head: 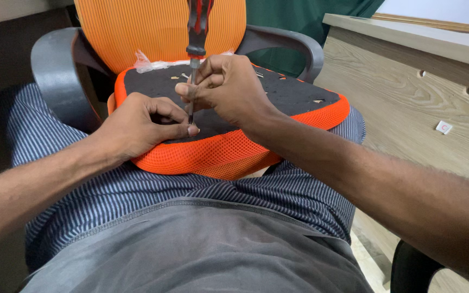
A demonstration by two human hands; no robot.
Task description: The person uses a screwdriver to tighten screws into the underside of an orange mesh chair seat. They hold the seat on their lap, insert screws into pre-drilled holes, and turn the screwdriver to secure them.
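Note:
An orange mesh seat cushion [218, 154] with a black underside [289, 95] lies upside down across my lap. My right hand [229, 87] pinches the metal shaft of a red and black screwdriver [196, 32], which stands upright with its tip down on the black panel. My left hand [145, 123] rests on the cushion's near left edge, thumb and fingers pressed around the spot where the tip [190, 118] meets the panel. The screw itself is hidden by my fingers.
An orange mesh chair back [137, 32] with grey plastic armrests [55, 76] stands behind the cushion. A light wooden desk side [408, 108] with small holes runs along the right. Clear plastic wrap [145, 62] and small loose bits lie on the black panel.

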